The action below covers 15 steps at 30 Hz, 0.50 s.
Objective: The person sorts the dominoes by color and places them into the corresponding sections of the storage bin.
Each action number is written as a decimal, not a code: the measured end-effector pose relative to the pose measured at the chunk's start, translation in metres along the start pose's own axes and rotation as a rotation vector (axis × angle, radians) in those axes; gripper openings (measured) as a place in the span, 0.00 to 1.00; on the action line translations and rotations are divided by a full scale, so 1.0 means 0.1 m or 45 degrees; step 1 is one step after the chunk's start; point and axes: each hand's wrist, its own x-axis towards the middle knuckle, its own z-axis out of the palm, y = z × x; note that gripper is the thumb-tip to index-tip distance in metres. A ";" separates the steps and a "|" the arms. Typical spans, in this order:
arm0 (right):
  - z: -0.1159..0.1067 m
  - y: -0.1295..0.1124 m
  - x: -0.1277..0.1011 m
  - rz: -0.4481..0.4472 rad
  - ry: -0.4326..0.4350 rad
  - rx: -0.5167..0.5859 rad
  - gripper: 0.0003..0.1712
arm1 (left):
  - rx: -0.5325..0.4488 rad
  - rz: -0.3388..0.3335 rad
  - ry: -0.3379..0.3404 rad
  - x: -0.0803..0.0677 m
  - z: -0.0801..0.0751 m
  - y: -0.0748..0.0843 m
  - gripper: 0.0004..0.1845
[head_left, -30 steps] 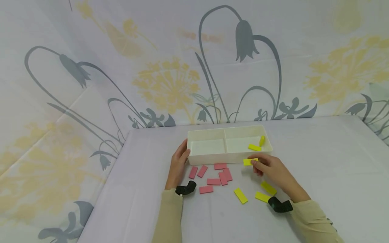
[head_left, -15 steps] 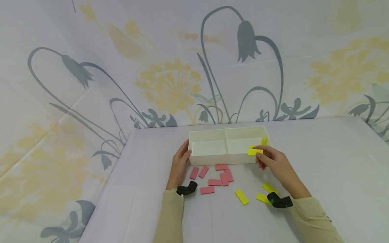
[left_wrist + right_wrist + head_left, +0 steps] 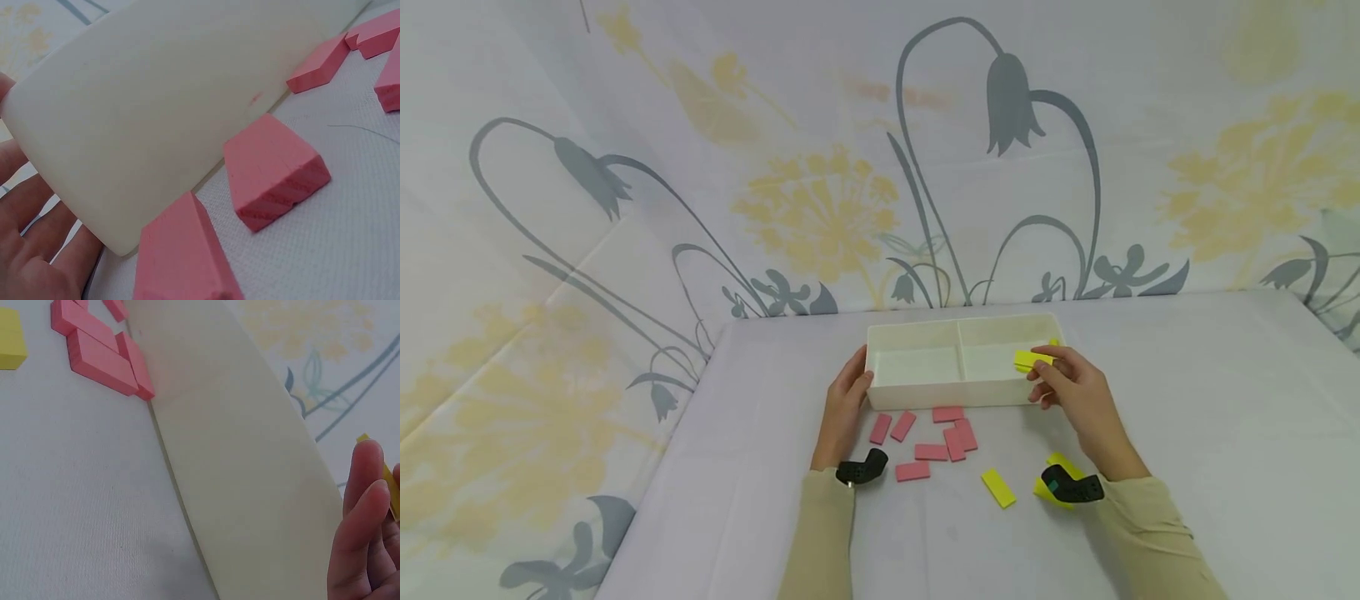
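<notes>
The counter [image 3: 1187,400] carries a white two-compartment tray [image 3: 925,392]. The left hand [image 3: 842,408] rests relaxed against the tray's left end. The right hand [image 3: 1075,396] pinches a yellow block [image 3: 1030,359] over the right compartment. Pink blocks [image 3: 936,433] lie just before the tray

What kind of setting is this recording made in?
Probably a staged tabletop set rather than a lived-in room: a table under a pale cloth, a flower-printed sheet hung behind and at the side as a backdrop, and only a white two-part tray with pink blocks and yellow blocks.
</notes>
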 end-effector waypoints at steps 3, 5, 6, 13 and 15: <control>0.01 0.03 0.00 0.013 0.023 0.039 0.25 | 0.013 -0.007 -0.007 -0.04 0.00 0.08 0.24; 0.02 0.04 0.01 0.021 0.034 0.030 0.25 | 0.021 -0.003 -0.004 -0.07 0.00 0.14 0.24; 0.02 0.04 0.01 0.025 0.037 0.020 0.25 | 0.022 0.003 -0.005 -0.08 0.00 0.16 0.24; 0.01 0.12 0.04 0.057 0.082 -0.061 0.26 | 0.017 0.011 -0.035 -0.09 0.03 0.19 0.24; -0.01 0.28 0.09 0.056 0.111 -0.055 0.28 | 0.019 0.004 -0.036 -0.09 0.04 0.19 0.24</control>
